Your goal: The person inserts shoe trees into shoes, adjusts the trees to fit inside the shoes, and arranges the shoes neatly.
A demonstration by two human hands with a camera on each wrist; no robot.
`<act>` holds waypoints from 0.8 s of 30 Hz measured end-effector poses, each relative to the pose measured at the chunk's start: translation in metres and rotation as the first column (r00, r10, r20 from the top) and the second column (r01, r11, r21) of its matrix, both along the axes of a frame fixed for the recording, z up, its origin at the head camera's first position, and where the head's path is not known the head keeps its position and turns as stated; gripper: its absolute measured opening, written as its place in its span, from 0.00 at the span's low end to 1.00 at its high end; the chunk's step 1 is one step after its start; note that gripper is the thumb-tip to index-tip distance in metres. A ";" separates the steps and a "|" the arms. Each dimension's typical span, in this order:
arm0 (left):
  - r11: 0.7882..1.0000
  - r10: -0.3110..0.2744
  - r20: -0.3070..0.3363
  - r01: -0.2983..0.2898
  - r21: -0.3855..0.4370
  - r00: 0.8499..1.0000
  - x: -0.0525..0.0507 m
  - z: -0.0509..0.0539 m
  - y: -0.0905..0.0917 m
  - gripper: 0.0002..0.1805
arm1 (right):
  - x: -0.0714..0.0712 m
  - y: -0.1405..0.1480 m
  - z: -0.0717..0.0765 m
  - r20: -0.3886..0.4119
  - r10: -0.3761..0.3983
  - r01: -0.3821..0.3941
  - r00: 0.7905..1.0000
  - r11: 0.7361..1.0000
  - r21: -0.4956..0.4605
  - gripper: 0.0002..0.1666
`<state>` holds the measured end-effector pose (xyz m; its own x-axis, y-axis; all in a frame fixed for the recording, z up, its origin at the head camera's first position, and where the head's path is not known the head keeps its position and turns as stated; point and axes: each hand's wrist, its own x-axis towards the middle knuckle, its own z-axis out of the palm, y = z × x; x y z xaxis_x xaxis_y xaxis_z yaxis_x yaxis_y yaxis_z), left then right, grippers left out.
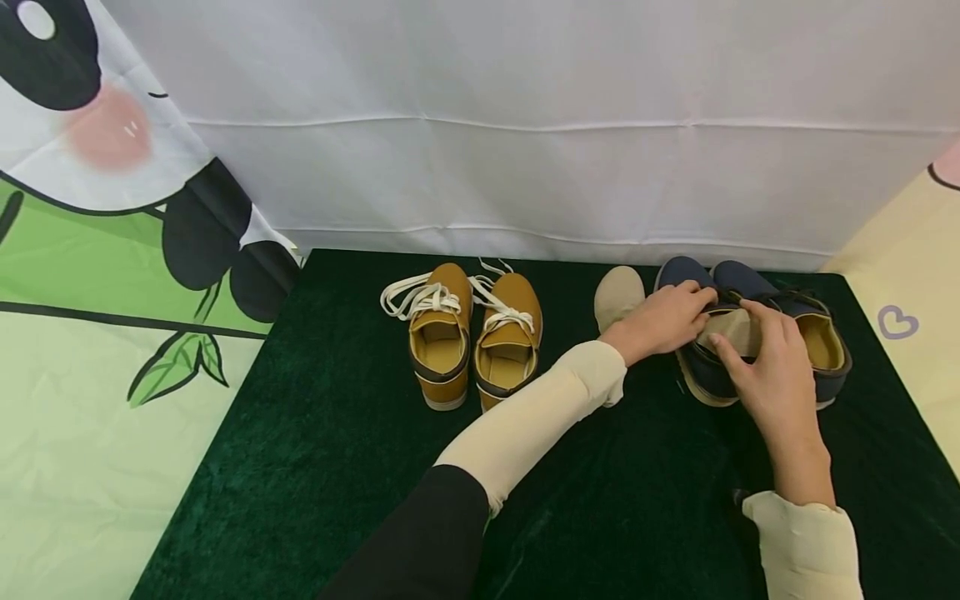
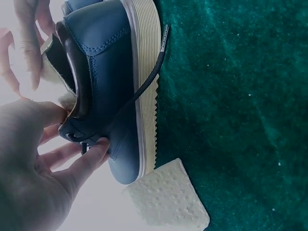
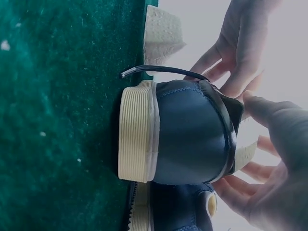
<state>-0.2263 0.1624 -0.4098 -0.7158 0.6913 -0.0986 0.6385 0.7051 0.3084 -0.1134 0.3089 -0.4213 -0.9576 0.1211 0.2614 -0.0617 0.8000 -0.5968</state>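
Note:
Two navy lace-up shoes stand side by side at the right. In the opening of the left navy shoe (image 1: 697, 375) sits a beige moulded shoe insert (image 1: 733, 333). My left hand (image 1: 663, 321) grips this shoe at its laces, thumb by the tongue and fingers on the side, as the left wrist view shows. My right hand (image 1: 780, 375) holds the insert at the heel opening, thumb and fingers on opposite sides; its exact contact is partly hidden. The right navy shoe (image 1: 828, 367) shows a yellow lining. A second beige insert (image 1: 618, 293) lies left of the shoes, partly behind my left wrist.
A pair of tan shoes with white laces, left shoe (image 1: 442, 333) and right shoe (image 1: 510, 329), stands left of my left forearm. Dark green cloth (image 1: 322, 433) covers the table. A white curtain (image 1: 525, 183) hangs behind its back edge, with printed cloths at both sides.

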 end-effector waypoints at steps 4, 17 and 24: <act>1.000 -0.003 -0.004 0.003 0.013 1.000 0.002 0.000 -0.002 0.24 | 0.000 0.002 -0.001 0.008 -0.004 0.004 1.000 1.000 -0.023 0.43; 1.000 0.010 0.030 -0.010 0.020 1.000 0.001 0.000 -0.004 0.24 | 0.004 0.019 0.005 0.072 0.135 -0.133 0.988 0.991 -0.027 0.47; 1.000 -0.011 -0.024 0.011 -0.008 1.000 0.002 -0.001 -0.004 0.24 | 0.002 0.018 0.004 0.069 0.136 -0.134 0.988 0.991 -0.024 0.47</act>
<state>-0.2242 0.1585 -0.4109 -0.7105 0.6983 -0.0871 0.6534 0.7006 0.2869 -0.1109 0.3265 -0.4178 -0.9815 -0.0062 0.1916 -0.1256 0.7758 -0.6183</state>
